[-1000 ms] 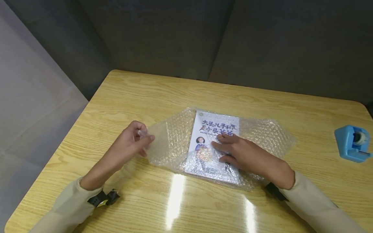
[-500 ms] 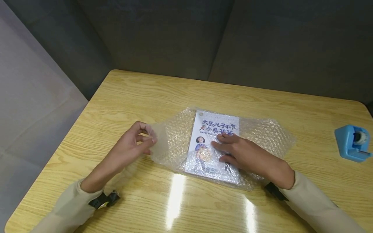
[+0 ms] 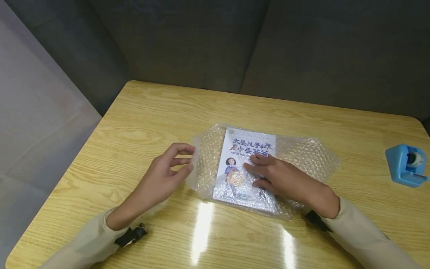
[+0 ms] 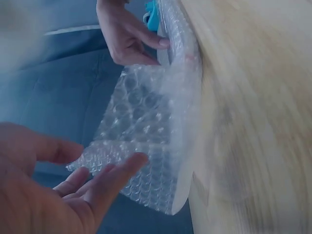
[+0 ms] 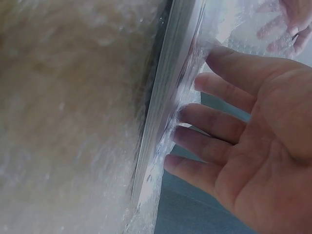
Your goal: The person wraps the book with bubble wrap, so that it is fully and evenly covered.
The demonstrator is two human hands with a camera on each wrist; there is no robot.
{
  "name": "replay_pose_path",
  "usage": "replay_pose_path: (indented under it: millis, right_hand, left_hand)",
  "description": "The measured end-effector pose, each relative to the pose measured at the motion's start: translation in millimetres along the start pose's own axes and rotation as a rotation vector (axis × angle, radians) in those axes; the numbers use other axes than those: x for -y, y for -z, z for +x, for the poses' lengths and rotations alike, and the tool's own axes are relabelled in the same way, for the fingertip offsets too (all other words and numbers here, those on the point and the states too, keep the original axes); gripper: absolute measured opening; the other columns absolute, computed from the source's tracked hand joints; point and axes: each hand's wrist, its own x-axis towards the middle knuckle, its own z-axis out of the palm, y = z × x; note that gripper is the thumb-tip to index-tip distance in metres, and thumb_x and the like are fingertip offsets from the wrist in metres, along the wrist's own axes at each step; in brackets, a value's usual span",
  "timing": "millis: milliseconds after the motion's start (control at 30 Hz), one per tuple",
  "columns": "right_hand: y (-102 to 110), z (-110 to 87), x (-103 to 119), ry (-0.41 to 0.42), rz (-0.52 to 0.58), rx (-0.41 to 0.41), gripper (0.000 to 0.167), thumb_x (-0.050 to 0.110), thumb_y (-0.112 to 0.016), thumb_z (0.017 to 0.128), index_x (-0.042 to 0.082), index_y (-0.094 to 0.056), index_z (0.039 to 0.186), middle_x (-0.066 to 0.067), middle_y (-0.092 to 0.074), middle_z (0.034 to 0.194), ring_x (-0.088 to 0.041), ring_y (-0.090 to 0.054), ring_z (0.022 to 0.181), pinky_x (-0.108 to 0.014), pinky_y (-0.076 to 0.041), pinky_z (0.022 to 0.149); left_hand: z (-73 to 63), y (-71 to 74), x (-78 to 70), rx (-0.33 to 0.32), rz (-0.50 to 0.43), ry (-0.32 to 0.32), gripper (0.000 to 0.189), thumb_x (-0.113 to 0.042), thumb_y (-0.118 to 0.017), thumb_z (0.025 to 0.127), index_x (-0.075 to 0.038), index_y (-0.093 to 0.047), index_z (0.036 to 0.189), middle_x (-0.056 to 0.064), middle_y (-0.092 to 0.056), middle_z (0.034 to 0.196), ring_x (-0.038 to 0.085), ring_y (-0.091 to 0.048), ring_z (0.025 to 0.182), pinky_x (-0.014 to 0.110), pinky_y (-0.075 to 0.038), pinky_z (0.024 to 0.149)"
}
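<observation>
A picture book [image 3: 248,138] with a white cover, blue Chinese lettering and a drawn child lies flat on the table, covered by clear bubble wrap [image 3: 206,160]. My left hand [image 3: 171,168] holds the raised left flap of the wrap between thumb and fingers. In the left wrist view, that flap [image 4: 141,112] stands up off the table by the fingers. My right hand [image 3: 279,173] presses the wrap down on the cover with spread, fairly straight fingers. The book's page edges [image 5: 163,83] show through the wrap in the right wrist view.
A blue tape dispenser [image 3: 404,166] with a roll in it stands at the right of the wooden table [image 3: 161,112]. The wrap's other end [image 3: 309,153] spreads out right of the book. Dark panels [image 3: 201,41] rise behind the table.
My left hand has moved right toward the book, bringing the wrap's left flap inward and up. The right hand, the book and the tape dispenser have stayed put.
</observation>
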Motion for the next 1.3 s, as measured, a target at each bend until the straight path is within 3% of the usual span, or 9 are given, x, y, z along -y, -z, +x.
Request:
replay_pose_path:
  millis: [133,333,567,800,1300]
  right_hand:
    - [-0.1,0.0,-0.2,-0.002,0.003,0.001,0.05,0.016,-0.078,0.093,-0.004,-0.065,0.137,-0.029,-0.058,0.142,-0.048,-0.056,0.131,-0.057,-0.049,0.104]
    - [0.4,0.1,0.0,-0.013,0.01,0.008,0.05,0.016,-0.078,0.093,-0.003,-0.064,0.137,-0.029,-0.057,0.143,-0.047,-0.055,0.131,-0.057,-0.048,0.104]
    - [0.0,-0.1,-0.6,-0.008,0.013,0.003,0.05,0.017,-0.078,0.093,-0.003,-0.065,0.137,-0.029,-0.058,0.142,-0.047,-0.056,0.131,-0.057,-0.049,0.104]
    - [-0.3,-0.5,-1.8,0.001,0.01,-0.005,0.048,0.016,-0.078,0.093,-0.003,-0.066,0.136,-0.029,-0.059,0.14,-0.047,-0.057,0.13,-0.058,-0.05,0.103]
    - [-0.4,0.2,-1.3,-0.006,0.013,-0.008,0.048,0.015,-0.079,0.093,-0.002,-0.066,0.136,-0.028,-0.059,0.141,-0.047,-0.056,0.13,-0.058,-0.05,0.103]
  left_hand:
    - [1.8,-8.6,-1.8,-0.019,0.007,-0.023,0.033,-0.006,-0.065,0.102,-0.005,-0.058,0.134,0.012,-0.063,0.137,0.03,-0.067,0.12,0.039,-0.061,0.089]
    - [5.7,-19.1,-1.8,-0.039,0.019,-0.039,0.047,-0.001,-0.077,0.092,0.001,-0.054,0.134,0.017,-0.062,0.135,0.035,-0.067,0.119,0.03,-0.061,0.086]
    - [9.2,-25.1,-1.9,-0.072,0.054,-0.132,0.039,0.007,-0.072,0.092,0.005,-0.06,0.129,0.02,-0.065,0.133,0.037,-0.069,0.114,0.027,-0.061,0.081]
    - [15.1,-36.4,-2.4,-0.055,0.022,-0.234,0.034,0.007,-0.067,0.095,0.005,-0.061,0.129,0.021,-0.067,0.13,0.035,-0.071,0.11,0.026,-0.061,0.08]
    - [26.5,-59.2,-15.6,0.041,-0.01,-0.322,0.031,0.004,-0.061,0.101,0.002,-0.059,0.131,0.019,-0.067,0.132,0.028,-0.072,0.109,0.024,-0.061,0.08]
